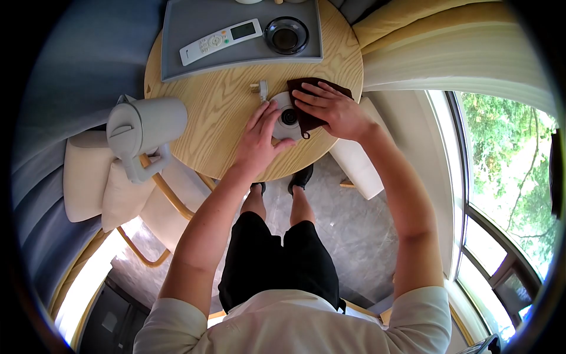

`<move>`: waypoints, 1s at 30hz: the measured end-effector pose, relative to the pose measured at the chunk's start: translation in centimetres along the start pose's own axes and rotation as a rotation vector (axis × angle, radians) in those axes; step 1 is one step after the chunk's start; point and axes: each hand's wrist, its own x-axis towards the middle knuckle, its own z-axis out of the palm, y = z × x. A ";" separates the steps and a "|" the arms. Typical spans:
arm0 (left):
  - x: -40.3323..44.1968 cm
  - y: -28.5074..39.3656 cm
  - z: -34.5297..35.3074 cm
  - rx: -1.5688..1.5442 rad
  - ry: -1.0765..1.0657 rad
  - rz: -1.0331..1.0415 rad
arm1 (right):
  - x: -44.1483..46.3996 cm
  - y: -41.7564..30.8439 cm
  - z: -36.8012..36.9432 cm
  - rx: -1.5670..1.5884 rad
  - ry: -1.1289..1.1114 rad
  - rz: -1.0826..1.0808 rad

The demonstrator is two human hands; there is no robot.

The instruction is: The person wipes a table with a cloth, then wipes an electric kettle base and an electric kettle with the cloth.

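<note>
On the round wooden table, a white round kettle base [281, 125] with a black centre connector lies near the front edge. My left hand [259, 137] rests at its left side, thumb and fingers apart around the rim. A dark brown cloth [309, 121] covers the base's right part. My right hand [335, 111] lies on this cloth with its fingers spread, pressing it flat. The white plug [263, 89] sits just beyond my left fingertips. At the table's left edge stands a white electric kettle [154, 123], its lid and handle toward the left.
A grey tray [247, 68] at the back of the table [206, 124] holds a white remote control [221, 41] and a dark glass ashtray [286, 36]. Cushioned chairs stand left and right below the table. A window is on the right.
</note>
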 end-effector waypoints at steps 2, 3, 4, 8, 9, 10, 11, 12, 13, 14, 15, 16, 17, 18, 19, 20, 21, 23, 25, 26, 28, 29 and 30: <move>0.2 -0.1 0.0 0.026 -0.001 0.025 | -0.1 0.2 -0.1 -0.027 -0.025 -0.027; 0.2 -0.1 0.0 0.037 -0.005 0.032 | -0.3 0.1 -0.2 -0.039 -0.038 -0.039; 0.2 -0.1 0.1 0.049 -0.007 0.039 | -0.4 0.1 -0.1 -0.046 -0.047 -0.046; 0.3 0.0 -0.1 0.064 -0.024 0.038 | -1.0 -0.1 0.4 -0.073 -0.035 -0.056; 0.2 0.0 0.0 0.060 -0.027 0.031 | -1.2 -0.3 0.5 -0.078 -0.022 -0.053; 0.1 -0.1 0.0 0.056 -0.029 0.023 | -1.4 -0.5 0.5 -0.090 -0.023 -0.048; 0.1 0.0 0.1 0.063 -0.028 0.025 | -1.6 -0.8 0.6 -0.100 -0.023 -0.043; 0.1 0.0 0.1 0.070 -0.028 0.026 | -1.8 -1.1 0.7 -0.110 -0.024 -0.039; 0.0 0.0 0.1 0.077 -0.029 0.027 | -2.1 -1.5 0.9 -0.092 -0.002 -0.025; 0.0 0.1 0.1 0.074 -0.033 0.024 | -2.3 -2.0 1.1 -0.075 0.021 -0.010; 0.0 0.1 0.1 0.071 -0.036 0.021 | -2.6 -2.4 1.3 -0.058 0.044 0.004; 0.0 0.1 0.1 0.068 -0.039 0.017 | -2.8 -2.8 1.4 -0.069 0.045 0.013; 0.0 0.1 0.1 0.065 -0.037 0.019 | -3.1 -3.2 1.5 -0.078 0.046 0.022; 0.1 0.0 0.1 0.063 -0.035 0.022 | -3.3 -3.6 1.5 -0.089 0.047 0.031; 0.1 0.0 0.1 0.060 -0.033 0.025 | -3.6 -4.0 1.6 -0.112 0.029 0.034; 0.0 0.1 0.2 0.054 -0.034 0.020 | -3.9 -4.3 1.7 -0.136 0.012 0.038; -0.1 0.1 0.3 0.051 -0.036 0.017 | -4.2 -4.7 1.8 -0.159 -0.001 0.042; 0.0 -0.2 0.2 0.057 -0.037 0.024 | -4.6 -5.4 2.1 -0.164 0.006 0.039; 0.0 -0.1 0.2 0.064 -0.035 0.031 | -4.9 -6.0 2.2 -0.161 0.008 0.031; 0.0 -0.1 0.2 0.059 -0.033 0.028 | -5.1 -6.2 2.2 -0.156 0.007 0.026; 0.0 0.0 0.3 0.045 -0.026 0.020 | -5.6 -6.6 2.2 -0.149 0.001 0.014; 0.0 0.0 0.3 0.046 -0.026 0.023 | -5.7 -6.7 2.3 -0.149 0.001 0.005; 0.0 0.0 0.3 0.048 -0.026 0.027 | -5.8 -6.7 2.3 -0.149 0.001 -0.005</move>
